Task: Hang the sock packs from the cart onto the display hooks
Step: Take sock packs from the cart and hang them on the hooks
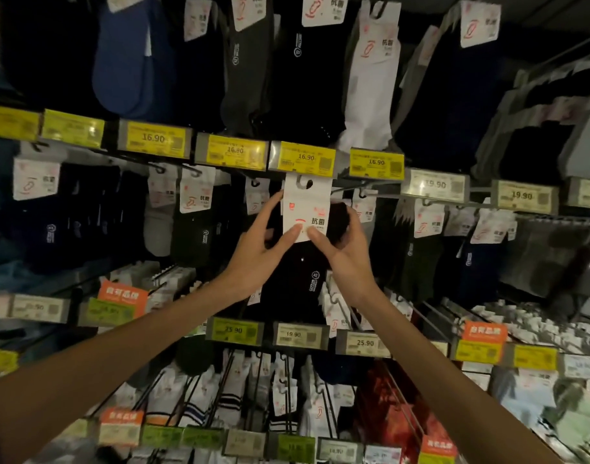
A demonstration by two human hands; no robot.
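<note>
My left hand (pixel 261 244) and right hand (pixel 345 252) each pinch the white card of the pack (pixel 308 204) at centre frame, its hole just under a yellow tag (pixel 305 158). I judge it light: stiff card, floppy black sock, so hold the card. The tag hides the hook; whether the hole has caught, I cannot tell

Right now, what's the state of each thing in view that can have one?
sock pack: held upright from both sides, header card raised just under the yellow price tag; hung or not, cannot tell.
left grip: pinches the header card's left side.
right grip: pinches the card's right side.
white sock pack: hangs in the row above.
</note>
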